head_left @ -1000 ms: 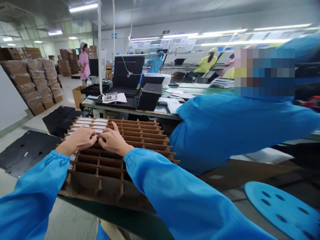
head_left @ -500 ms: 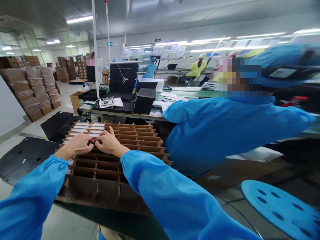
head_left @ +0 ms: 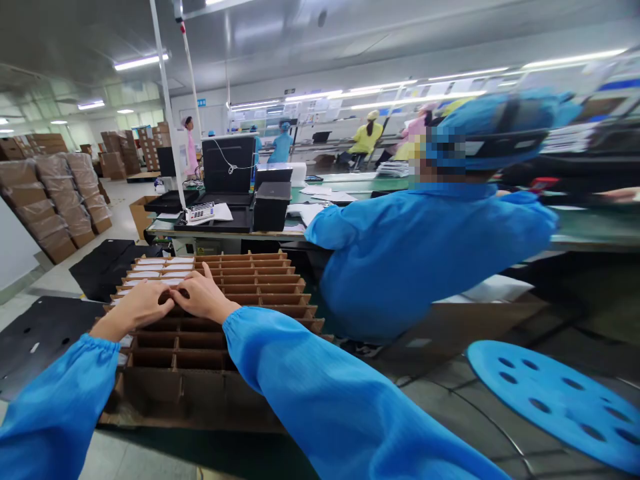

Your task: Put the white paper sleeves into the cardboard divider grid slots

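My left hand (head_left: pixel 137 308) and my right hand (head_left: pixel 204 295) meet over the left half of a cardboard divider grid (head_left: pixel 200 342). Both hands are curled, with the thumbs and fingers pinched close together at one row of slots. My right index finger sticks up. Whatever they grip there, if anything, is hidden by the fingers. White flat pieces (head_left: pixel 177 267) stand in the far left slots. Many slots to the right and near me show bare brown cardboard.
A co-worker in a blue smock (head_left: pixel 390 260) sits close on the right, beside a long workbench (head_left: pixel 280 235). A blue round stool (head_left: pixel 550 400) stands at lower right. Black sheets (head_left: pixel 45 340) lie on the left. A black box (head_left: pixel 273 205) and a calculator (head_left: pixel 201 213) rest on the bench.
The view has swung a little to the right, so things sit farther left. My hands stay together over the same area of the grid. The co-worker's head and arm have shifted.
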The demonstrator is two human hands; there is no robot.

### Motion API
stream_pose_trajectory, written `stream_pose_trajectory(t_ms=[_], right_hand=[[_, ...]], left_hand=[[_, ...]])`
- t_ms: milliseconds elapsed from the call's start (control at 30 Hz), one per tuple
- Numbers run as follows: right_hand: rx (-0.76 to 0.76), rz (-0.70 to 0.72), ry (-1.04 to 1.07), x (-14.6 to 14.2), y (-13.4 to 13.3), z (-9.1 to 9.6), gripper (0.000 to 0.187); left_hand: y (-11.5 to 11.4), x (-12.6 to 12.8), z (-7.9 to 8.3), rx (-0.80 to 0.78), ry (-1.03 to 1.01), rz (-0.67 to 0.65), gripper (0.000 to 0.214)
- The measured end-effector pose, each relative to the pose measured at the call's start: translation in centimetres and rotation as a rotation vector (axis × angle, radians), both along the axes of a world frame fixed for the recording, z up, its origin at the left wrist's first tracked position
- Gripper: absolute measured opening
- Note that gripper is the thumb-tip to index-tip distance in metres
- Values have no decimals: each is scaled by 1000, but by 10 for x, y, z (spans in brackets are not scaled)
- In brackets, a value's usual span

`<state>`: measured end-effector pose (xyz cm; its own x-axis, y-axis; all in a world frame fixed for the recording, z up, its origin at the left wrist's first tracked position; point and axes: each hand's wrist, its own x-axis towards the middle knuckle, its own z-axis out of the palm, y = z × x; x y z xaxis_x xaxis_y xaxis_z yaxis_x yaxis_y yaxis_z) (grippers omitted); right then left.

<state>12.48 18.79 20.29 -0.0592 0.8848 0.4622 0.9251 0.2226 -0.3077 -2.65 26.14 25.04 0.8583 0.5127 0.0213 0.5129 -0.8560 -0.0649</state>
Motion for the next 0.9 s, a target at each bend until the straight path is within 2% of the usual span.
stream_pose_trajectory(t_ms=[133, 233, 367, 567, 733, 900], right_hand=[[71, 39, -171, 0, -1, 4, 28], [91, 62, -218, 0, -2, 6, 24], [87, 65, -199, 0, -5, 6, 21], [77, 59, -121, -1, -5, 2, 20], [78, 38, -127, 0, -3, 1, 22], [105, 21, -137, 0, -3, 1, 24]], left_hand=[[1, 8, 6, -24, 10, -18, 27], [2, 9, 8, -35, 7, -10, 24], [4, 9, 7, -57, 13, -3, 25], [-3, 1, -3, -33, -63, 39, 40], [-8, -2, -4, -112, -103, 54, 50], [-10, 0, -3, -83, -98, 20, 43]])
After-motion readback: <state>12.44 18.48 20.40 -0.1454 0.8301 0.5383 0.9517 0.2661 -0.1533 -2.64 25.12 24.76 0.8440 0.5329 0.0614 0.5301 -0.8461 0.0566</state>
